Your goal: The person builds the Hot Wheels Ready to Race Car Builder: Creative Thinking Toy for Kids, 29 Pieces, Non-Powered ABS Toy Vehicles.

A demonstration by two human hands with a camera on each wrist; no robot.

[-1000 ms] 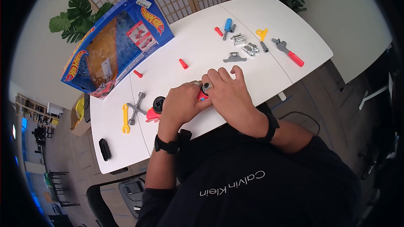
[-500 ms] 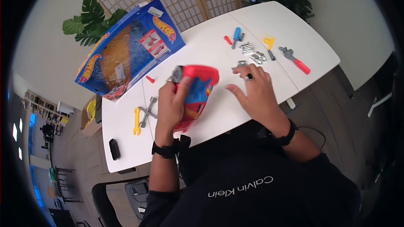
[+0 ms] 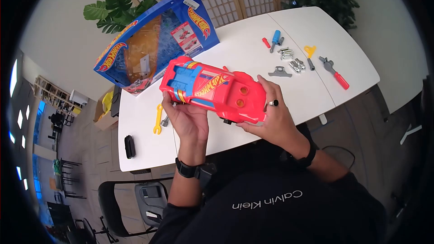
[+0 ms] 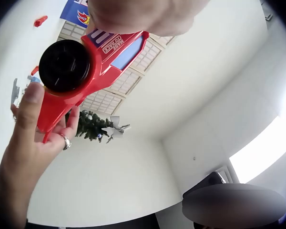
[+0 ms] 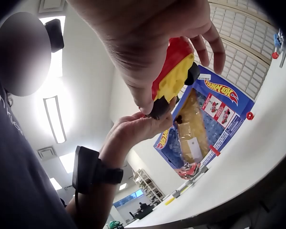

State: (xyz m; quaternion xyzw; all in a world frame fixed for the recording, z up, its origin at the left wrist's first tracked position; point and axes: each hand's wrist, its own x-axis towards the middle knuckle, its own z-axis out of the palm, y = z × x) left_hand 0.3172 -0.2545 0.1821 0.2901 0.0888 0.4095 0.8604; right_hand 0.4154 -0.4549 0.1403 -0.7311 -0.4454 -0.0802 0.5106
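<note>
Both hands hold a red toy car (image 3: pixel 212 88) up over the table, its roof facing the head camera. My left hand (image 3: pixel 189 122) grips the end with the blue bed, its thumb along the side. At the opposite end, my right hand (image 3: pixel 280 115) grips the red hood with two orange round pieces, thumb at the near edge and fingers at the far side. A black wheel (image 4: pixel 65 66) shows on the car's side in the left wrist view, close to the right thumb. The car's yellow underside (image 5: pixel 177 76) appears in the right wrist view.
A blue toy box (image 3: pixel 156 40) stands at the back left. Around the car lie a yellow wrench (image 3: pixel 158 119), a grey cross wrench (image 3: pixel 165 121) partly hidden, a grey bar piece (image 3: pixel 280 72), silver bolts (image 3: pixel 286 53), a blue screwdriver (image 3: pixel 275 40) and a red-handled tool (image 3: pixel 334 73).
The hands were together low over the car; the left hand then lifted it tilted while the right hand came away. Now the car is turned roof-up and the right hand grips it too.
</note>
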